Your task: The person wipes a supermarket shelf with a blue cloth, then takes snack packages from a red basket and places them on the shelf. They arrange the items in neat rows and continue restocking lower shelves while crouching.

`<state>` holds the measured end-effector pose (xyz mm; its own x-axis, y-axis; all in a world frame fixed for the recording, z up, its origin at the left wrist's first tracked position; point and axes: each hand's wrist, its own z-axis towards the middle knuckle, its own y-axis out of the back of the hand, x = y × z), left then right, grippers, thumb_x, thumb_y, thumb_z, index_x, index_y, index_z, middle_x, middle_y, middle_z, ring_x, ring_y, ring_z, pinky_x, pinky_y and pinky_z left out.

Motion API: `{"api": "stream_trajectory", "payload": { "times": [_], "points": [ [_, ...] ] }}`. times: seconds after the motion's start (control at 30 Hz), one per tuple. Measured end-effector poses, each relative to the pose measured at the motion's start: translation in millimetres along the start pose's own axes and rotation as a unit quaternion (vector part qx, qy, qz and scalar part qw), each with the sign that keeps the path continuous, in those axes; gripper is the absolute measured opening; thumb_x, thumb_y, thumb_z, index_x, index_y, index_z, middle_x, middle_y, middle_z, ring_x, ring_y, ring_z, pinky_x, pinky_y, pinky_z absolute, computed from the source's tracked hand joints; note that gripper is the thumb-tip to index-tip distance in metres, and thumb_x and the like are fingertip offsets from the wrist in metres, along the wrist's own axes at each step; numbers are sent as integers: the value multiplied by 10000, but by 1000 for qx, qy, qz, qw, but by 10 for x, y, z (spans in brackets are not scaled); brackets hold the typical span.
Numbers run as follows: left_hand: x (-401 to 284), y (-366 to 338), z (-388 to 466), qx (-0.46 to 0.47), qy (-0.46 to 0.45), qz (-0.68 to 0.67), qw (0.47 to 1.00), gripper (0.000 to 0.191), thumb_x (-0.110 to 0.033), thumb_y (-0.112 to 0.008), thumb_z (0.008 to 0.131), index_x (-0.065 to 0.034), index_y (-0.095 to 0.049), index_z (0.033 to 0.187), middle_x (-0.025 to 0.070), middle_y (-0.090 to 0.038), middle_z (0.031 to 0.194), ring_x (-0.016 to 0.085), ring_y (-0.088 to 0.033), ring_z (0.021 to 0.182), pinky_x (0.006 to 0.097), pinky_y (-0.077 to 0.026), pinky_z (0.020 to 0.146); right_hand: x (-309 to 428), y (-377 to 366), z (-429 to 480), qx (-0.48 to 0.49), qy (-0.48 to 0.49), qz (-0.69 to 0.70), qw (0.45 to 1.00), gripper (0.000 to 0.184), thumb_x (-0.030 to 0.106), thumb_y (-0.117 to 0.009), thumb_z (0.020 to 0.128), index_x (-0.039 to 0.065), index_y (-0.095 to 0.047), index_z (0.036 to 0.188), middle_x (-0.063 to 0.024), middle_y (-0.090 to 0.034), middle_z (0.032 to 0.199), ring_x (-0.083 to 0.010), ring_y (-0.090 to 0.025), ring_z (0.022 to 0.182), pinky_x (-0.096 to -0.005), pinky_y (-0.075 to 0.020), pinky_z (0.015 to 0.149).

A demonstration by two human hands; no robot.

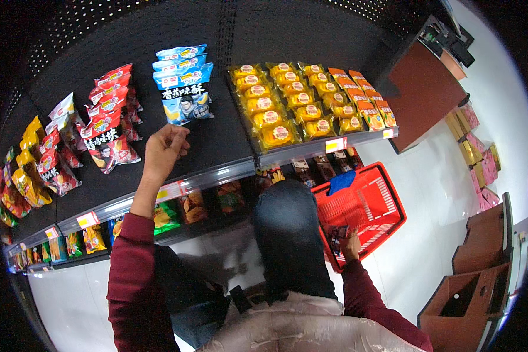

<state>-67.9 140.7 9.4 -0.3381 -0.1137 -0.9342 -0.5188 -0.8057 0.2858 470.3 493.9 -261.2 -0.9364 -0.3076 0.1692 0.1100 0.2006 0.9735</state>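
My left hand point(165, 147) is at the lower edge of the front blue snack bag point(187, 99), its fingers curled; whether they grip the bag cannot be told. That bag fronts a short row of blue bags standing on a black shelf point(211, 154). Down in a red plastic shopping basket point(356, 198), my right hand point(351, 245) is on a dark-wrapped packet point(337, 237), its fingers partly hidden. A blue patch point(342, 182) shows at the basket's rim.
Red snack bags point(108, 141) and yellow ones point(31, 185) stand left on the shelf. Yellow-wrapped cakes point(277, 134) and orange packets point(369, 115) fill its right part. A lower shelf holds more bags point(165, 218). Brown wooden cabinets point(462, 286) and pink and gold packages point(479, 163) lie right.
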Motion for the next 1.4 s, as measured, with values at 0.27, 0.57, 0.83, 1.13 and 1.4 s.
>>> {"api": "stream_trajectory", "payload": {
  "times": [0.27, 0.57, 0.83, 1.13, 1.4],
  "points": [
    [-69, -12, -84, -3, -12, -4, 1000, 174, -127, -569, 1035, 10, -676, 1051, 55, -678, 781, 102, -658, 702, 259, -549, 631, -50, -84, 77, -26, -35, 14, 999, 696, 494, -834, 698, -62, -606, 1047, -282, -707, 926, -447, -702, 906, -538, -557, 760],
    [-39, 2, -108, -3, -21, 0, 1000, 142, -90, -593, 1012, 22, -676, 1043, 68, -692, 804, 101, -659, 700, 264, -556, 641, 217, 1476, 123, -220, 158, 3, 963, 193, 185, -759, 798, 72, -602, 806, -118, -656, 729, -295, -637, 650, -410, -504, 588],
    [-271, -124, -204, 30, -49, -45, 997, 180, -143, -688, 975, 27, -675, 1032, 35, -688, 832, 88, -629, 717, 255, -529, 644, 1863, 3389, -465, -260, 317, 262, 874, 46, 14, -597, 923, 19, -552, 918, -37, -559, 807, -112, -503, 698, -285, -434, 632],
    [-561, 22, -340, -14, -131, 62, 989, 589, -347, -865, 805, -51, -629, 1257, 81, -701, 1125, 178, -649, 1021, 318, -505, 839, 4052, 3427, -466, -174, 528, 302, 775, 110, 7, -638, 864, 17, -585, 959, -105, -613, 876, -196, -618, 777, -336, -508, 705],
    [-287, 204, -195, -67, -130, 242, 959, 602, -310, -850, 792, -16, -608, 1258, 190, -698, 1105, 338, -659, 1019, 408, -532, 863, 5295, 3118, -583, -217, 679, 171, 680, 104, 76, -640, 893, 61, -551, 945, -99, -548, 909, -306, -598, 903, -435, -494, 734]
  ]
}}
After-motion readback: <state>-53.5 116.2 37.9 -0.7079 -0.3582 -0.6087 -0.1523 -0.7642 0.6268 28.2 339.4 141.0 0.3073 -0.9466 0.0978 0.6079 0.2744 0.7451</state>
